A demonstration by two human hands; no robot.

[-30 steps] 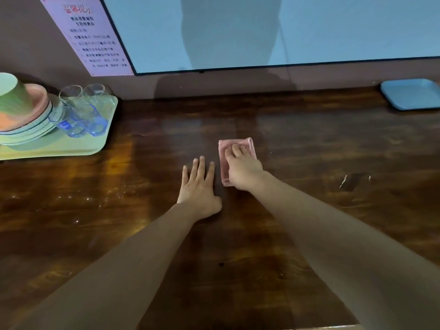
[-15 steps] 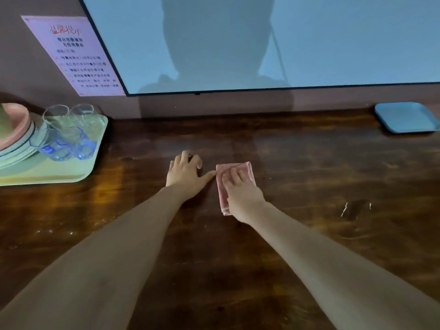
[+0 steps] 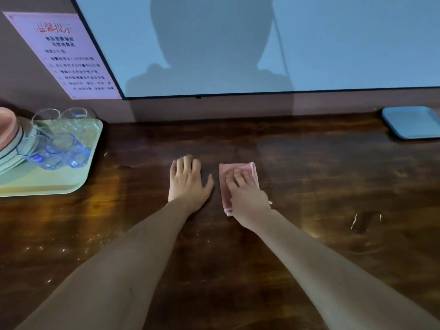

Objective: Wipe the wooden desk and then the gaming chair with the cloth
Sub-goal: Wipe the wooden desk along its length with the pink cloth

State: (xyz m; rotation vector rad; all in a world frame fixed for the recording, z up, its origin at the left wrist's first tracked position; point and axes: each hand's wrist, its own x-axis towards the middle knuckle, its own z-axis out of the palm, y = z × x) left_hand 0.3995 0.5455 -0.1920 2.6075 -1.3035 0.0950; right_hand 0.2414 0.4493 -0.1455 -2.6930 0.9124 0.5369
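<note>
Head | right hand [image 3: 247, 198] flat on cloth [image 3: 249, 167] | left hand [image 3: 187, 184] relaxed, empty | sign [image 3: 64, 53] maybe Chinese

Plates [image 3: 9, 139] cut off left; blue tray [image 3: 414, 122] cut off right.

Soft, matt pink fabric, folded: cloth [image 3: 238, 168]. Beneath the cloth, dark stained wood, glossy, grain showing, pale scuffs to the cloth's right: desk [image 3: 309, 186]. Far left of the cloth, smooth pale-green plastic tray [image 3: 47, 186] and clear, shiny tumblers [image 3: 64, 148]. Far right, smooth blue plastic tray [image 3: 412, 122].
</note>
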